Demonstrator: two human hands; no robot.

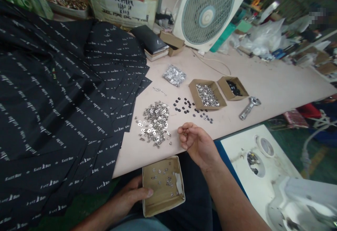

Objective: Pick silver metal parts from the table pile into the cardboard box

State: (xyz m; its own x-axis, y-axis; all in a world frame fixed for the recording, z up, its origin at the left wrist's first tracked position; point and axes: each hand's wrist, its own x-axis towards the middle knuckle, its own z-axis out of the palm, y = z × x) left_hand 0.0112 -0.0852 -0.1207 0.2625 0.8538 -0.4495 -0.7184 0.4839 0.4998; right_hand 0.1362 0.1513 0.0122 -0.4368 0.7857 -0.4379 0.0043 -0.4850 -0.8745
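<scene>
My left hand (138,190) grips the left side of a shallow cardboard box (158,208), thumb over its rim, held below the table edge. Several small metal snap fasteners (169,181) lie scattered on the box's bottom. My right hand (196,141) is above the table's front edge, its fingers curled together around small metal snap fasteners that barely show between the fingertips. Left of that hand, a loose pile of silver snap fasteners (156,122) lies on the table. Beyond it are scattered black caps (186,104) and a few grey fasteners (204,117).
Black printed fabric (65,94) covers the left side. Behind the pile are a bag of silver parts (174,75), a cardboard box of fasteners (223,104), a smaller box with black parts (231,97) and a metal tool (249,108). A fan (207,13) stands behind; a white machine (263,161) is at right.
</scene>
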